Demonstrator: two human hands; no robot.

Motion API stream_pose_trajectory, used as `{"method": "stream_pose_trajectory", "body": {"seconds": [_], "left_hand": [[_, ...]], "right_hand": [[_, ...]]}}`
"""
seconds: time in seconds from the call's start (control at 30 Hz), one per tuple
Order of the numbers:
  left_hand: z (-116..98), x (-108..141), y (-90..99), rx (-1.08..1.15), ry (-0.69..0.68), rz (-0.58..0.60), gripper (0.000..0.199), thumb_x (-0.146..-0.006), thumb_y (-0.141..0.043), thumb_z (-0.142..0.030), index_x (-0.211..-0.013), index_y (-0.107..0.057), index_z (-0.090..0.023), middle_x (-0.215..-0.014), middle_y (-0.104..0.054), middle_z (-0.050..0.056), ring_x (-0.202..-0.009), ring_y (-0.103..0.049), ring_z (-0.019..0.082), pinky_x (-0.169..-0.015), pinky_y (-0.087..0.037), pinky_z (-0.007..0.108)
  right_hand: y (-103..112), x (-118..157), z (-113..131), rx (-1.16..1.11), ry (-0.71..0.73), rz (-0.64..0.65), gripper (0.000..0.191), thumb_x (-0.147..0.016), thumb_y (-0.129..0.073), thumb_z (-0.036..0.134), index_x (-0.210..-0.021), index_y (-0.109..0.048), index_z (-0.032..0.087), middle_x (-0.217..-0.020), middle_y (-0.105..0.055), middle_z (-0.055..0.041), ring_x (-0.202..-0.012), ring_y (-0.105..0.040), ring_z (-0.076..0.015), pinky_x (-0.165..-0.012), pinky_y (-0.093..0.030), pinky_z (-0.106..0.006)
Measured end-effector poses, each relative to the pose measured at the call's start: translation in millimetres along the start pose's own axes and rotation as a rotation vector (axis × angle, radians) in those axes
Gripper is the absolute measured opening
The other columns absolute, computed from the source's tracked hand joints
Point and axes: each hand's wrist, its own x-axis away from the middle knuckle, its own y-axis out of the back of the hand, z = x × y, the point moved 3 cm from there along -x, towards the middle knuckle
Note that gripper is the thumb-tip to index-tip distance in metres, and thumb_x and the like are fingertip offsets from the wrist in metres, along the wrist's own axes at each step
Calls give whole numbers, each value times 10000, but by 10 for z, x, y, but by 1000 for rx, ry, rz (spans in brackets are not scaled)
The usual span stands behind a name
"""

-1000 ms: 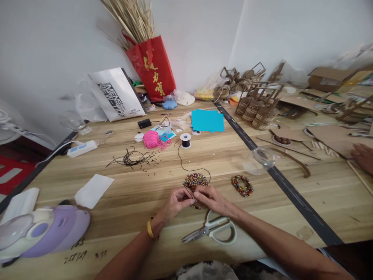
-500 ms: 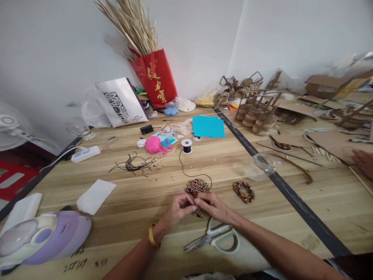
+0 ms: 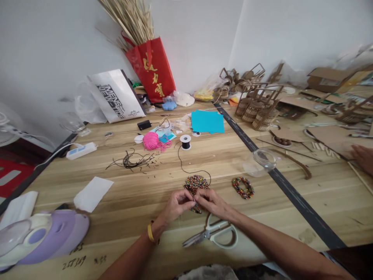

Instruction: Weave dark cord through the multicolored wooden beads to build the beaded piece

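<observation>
My left hand and my right hand meet at the front middle of the table, fingertips pinched together on a thin black cord. The cord runs back in a loop to a white spool of black cord. Just beyond my fingers lies a heap of multicoloured beads, and more beads show below the fingertips. How the cord passes between the fingers is too small to make out. Scissors with pale handles lie below my hands. A coiled beaded bracelet rests to the right.
Cut black cord pieces, pink yarn and blue paper sheets lie farther back. A clear plastic cup is at right, near small woven baskets. A purple-and-white device stands left. Another person's hand shows at the right edge.
The view has shifted slightly. My hands stay together at the beads, fingertips still pinching the cord, with only a small shift of the fingers.
</observation>
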Motion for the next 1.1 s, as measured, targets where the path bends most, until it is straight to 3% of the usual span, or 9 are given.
{"method": "stream_pose_trajectory", "body": {"seconds": [0.47, 0.77, 1.1], "left_hand": [[-21, -6, 10, -15, 3, -7, 293, -685, -744, -387, -662, -618, -124, -668, -608, 22, -648, -539, 122, -641, -424, 229], [27, -10, -13, 11, 9, 27, 339, -660, -757, -422, -644, -601, -121, -633, -593, 10, -613, -527, 114, -632, -411, 232], [15, -3, -9, -9, 18, 16, 332, -646, -768, -414, -639, -609, -122, -655, -620, 23, -634, -551, 127, -641, -426, 238]], "right_hand": [[-9, 13, -79, -81, -5, -39, 459, -885, -438, 559, -665, -482, 158, -589, -394, 39, -560, -346, -92, -520, -268, -217], [-23, 0, -89, 8, -1, -22, 511, -895, -379, 595, -626, -425, 162, -598, -347, 42, -570, -326, -91, -528, -256, -226], [-25, 18, -59, -39, 7, -62, 501, -885, -426, 587, -658, -498, 147, -588, -427, 33, -557, -368, -90, -519, -276, -216]]}}
